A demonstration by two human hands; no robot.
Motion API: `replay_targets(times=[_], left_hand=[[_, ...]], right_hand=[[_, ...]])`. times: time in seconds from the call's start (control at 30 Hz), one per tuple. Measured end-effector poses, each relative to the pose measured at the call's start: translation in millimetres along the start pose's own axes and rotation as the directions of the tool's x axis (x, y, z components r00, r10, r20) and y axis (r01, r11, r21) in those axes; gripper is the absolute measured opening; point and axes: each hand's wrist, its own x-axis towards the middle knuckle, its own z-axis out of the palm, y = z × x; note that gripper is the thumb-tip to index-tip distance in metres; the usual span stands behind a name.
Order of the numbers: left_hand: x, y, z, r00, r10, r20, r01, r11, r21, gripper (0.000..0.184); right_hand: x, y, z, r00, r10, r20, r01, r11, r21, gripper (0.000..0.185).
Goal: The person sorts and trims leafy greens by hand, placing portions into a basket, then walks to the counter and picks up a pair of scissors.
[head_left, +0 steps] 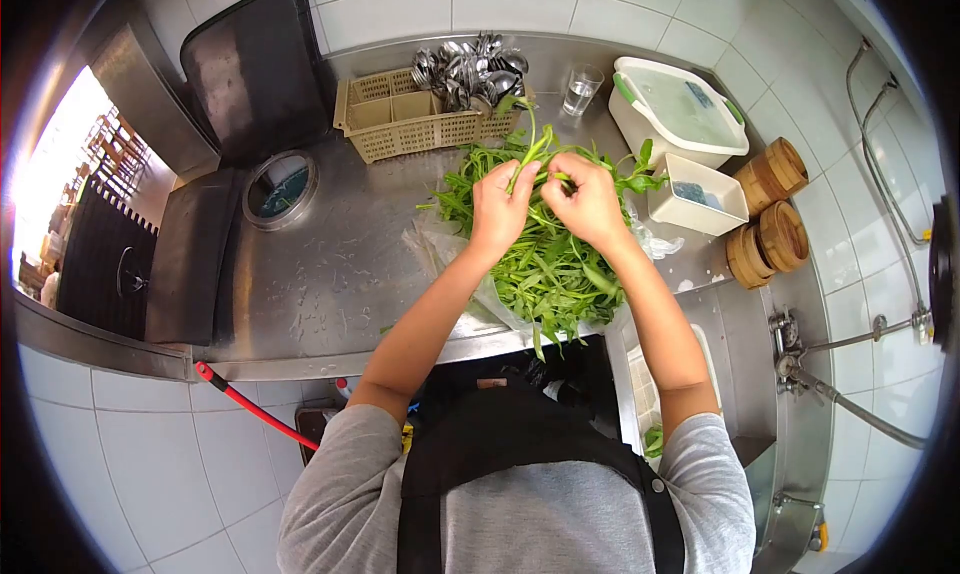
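A large heap of leafy greens (560, 284) lies on a clear plastic bag (437, 244) at the front of the steel counter. Above the heap, my left hand (498, 209) is closed around green stems (535, 152) that stick up past the fingers. Close beside it on the right, my right hand (583, 199) pinches part of the stems, with a leafy end (640, 174) reaching out to its right. Both hands are nearly touching, and the exact grip of the fingertips is partly hidden.
Behind the heap stand a beige cutlery basket (410, 134), a glass (581, 89) and a lidded white tub (680, 114). Rightward are a small white container (697, 194), bamboo steamers (770, 174) and a sink (735, 359). A round metal-rimmed opening (281, 190) is at left.
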Motion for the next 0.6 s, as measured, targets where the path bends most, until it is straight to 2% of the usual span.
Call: replay_targets(times=[0.03,0.07,0.1,0.13,0.2,0.23,0.27,0.3,0.33,0.37,0.4,0.47,0.5,0.53,0.57,0.6], left_hand=[[-0.4,1.6,-0.2,0.999,0.046,-0.015,-0.046,0.999,0.001,0.025],[0.5,3.0,-1.3,0.995,0.094,-0.029,-0.094,0.996,0.003,0.028],[1.1,3.3,-5.8,0.994,0.094,-0.052,-0.091,0.994,0.065,0.031],[0.4,0.8,-11.6,0.994,0.092,-0.057,-0.088,0.994,0.066,0.031],[-1.9,-8.0,-24.0,0.993,-0.108,-0.043,0.109,0.993,0.044,0.032],[-2.9,-12.8,-28.5,0.988,-0.134,-0.073,0.137,0.990,0.038,0.033],[-3.0,-20.4,-32.9,0.988,-0.136,-0.076,0.140,0.989,0.040,0.033],[-2.1,-28.7,-37.1,0.979,-0.170,-0.109,0.175,0.984,0.033,0.033],[-1.0,-36.7,-39.5,0.969,-0.203,-0.141,0.208,0.978,0.024,0.034],[0.4,-44.3,-39.4,0.960,-0.220,-0.172,0.219,0.975,-0.020,0.036],[1.8,-47.5,-39.8,0.960,-0.222,-0.172,0.221,0.975,-0.023,0.036],[3.9,-51.6,-41.4,0.933,-0.307,-0.187,0.264,0.938,-0.224,0.037],[5.9,-47.3,-43.6,0.935,-0.312,-0.172,0.256,0.924,-0.286,0.037],[5.7,-42.5,-45.5,0.934,-0.311,-0.177,0.254,0.924,-0.286,0.037],[6.6,-37.3,-47.8,0.908,-0.375,-0.184,0.301,0.893,-0.335,0.037],[9.7,-27.9,-50.2,0.880,-0.437,-0.188,0.343,0.857,-0.384,0.037]], right_hand=[[0.8,1.2,4.4,0.995,-0.045,-0.089,0.050,0.997,0.055,0.008],[3.4,1.9,3.8,0.995,-0.048,-0.087,0.053,0.997,0.056,0.008],[5.9,2.7,0.2,0.972,0.157,-0.178,-0.088,0.936,0.342,0.007],[8.8,5.4,-4.6,0.907,0.372,-0.200,-0.183,0.773,0.607,0.008],[20.6,27.0,-27.3,0.909,0.265,-0.322,-0.138,0.920,0.368,0.010],[21.0,9.5,-42.2,0.958,0.239,-0.159,-0.223,0.968,0.114,0.010],[18.0,10.0,-39.0,0.958,0.240,-0.155,-0.224,0.968,0.116,0.010],[13.5,12.7,-33.3,0.990,0.076,0.115,-0.075,0.997,-0.010,0.011],[7.9,14.9,-27.4,0.918,-0.063,0.392,0.106,0.990,-0.090,0.012],[0.1,15.9,-17.8,0.835,0.055,0.547,0.118,0.954,-0.276,0.013],[-9.9,18.7,-6.7,0.829,0.063,0.556,0.202,0.893,-0.403,0.013],[-16.2,21.4,4.0,0.724,0.208,0.657,0.316,0.748,-0.584,0.012],[-16.8,24.0,5.4,0.723,0.206,0.660,0.320,0.746,-0.583,0.012],[-17.0,26.5,5.5,0.768,0.177,0.615,0.305,0.743,-0.595,0.013],[-15.1,28.9,4.5,0.811,0.145,0.566,0.290,0.741,-0.606,0.013],[-10.2,25.8,-1.5,0.812,0.139,0.567,0.296,0.739,-0.605,0.013]])
